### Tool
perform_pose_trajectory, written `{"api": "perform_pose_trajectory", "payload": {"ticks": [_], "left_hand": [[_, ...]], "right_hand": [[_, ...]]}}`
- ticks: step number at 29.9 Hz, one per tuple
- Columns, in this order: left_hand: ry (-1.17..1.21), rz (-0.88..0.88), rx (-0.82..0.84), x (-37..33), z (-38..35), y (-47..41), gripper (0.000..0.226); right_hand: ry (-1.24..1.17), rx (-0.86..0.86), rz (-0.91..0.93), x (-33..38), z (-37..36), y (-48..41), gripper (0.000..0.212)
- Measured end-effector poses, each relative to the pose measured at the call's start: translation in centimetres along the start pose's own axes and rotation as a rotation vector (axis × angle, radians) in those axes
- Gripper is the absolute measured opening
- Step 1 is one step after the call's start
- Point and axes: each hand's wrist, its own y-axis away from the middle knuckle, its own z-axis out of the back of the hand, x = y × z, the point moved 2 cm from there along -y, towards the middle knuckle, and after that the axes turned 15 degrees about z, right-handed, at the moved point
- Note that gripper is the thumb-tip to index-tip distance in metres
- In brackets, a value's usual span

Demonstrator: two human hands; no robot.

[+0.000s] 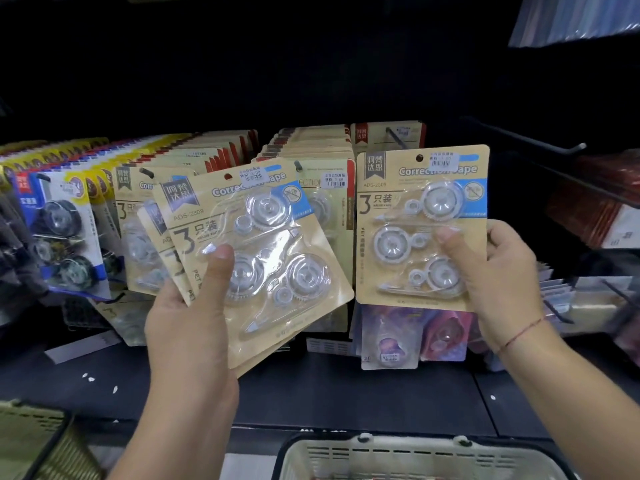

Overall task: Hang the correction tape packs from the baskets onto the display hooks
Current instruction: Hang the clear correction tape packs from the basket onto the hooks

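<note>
A dark display wall filled the view, with rows of tan correction tape packs hanging close together on its hooks and blue-carded packs hanging to their left. At the bottom edge stood a pale slotted basket, and an olive basket showed in the lower left corner.

The left hand gripped a fanned stack of packs, tilted to the right, with the thumb pressed on the front of the top one and the fingers hidden behind. The right hand pinched a single pack by its right edge, thumb on the front, holding it upright just in front of the hung row on the right.

A bare black hook stuck out farther right. A thin red thread circled the right wrist.
</note>
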Motion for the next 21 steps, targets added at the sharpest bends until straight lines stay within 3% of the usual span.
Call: {"api": "perform_pose_trajectory", "payload": {"ticks": [4, 8, 15, 21], "left_hand": [[-0.004, 0.000, -0.002, 0.1, -0.2, -0.1, 0.041], [0.004, 0.008, -0.003, 0.2, -0.5, 0.2, 0.051], [-0.032, 0.034, 0.004, 0.8, -0.9, 0.1, 0.068], [-0.009, 0.069, 0.026, 1.1, -1.0, -0.4, 0.065]], "right_hand": [[-0.017, -0.067, -0.027, -0.5, 0.2, -0.9, 0.016], [0.068, 0.015, -0.077, -2.7, -1.1, -2.3, 0.023], [0.322, 0.022, -0.205, -7.6, -6.0, -12.4, 0.042], [0.255, 0.046, -0.450, -10.5, -8.8, -16.7, 0.087]]}}
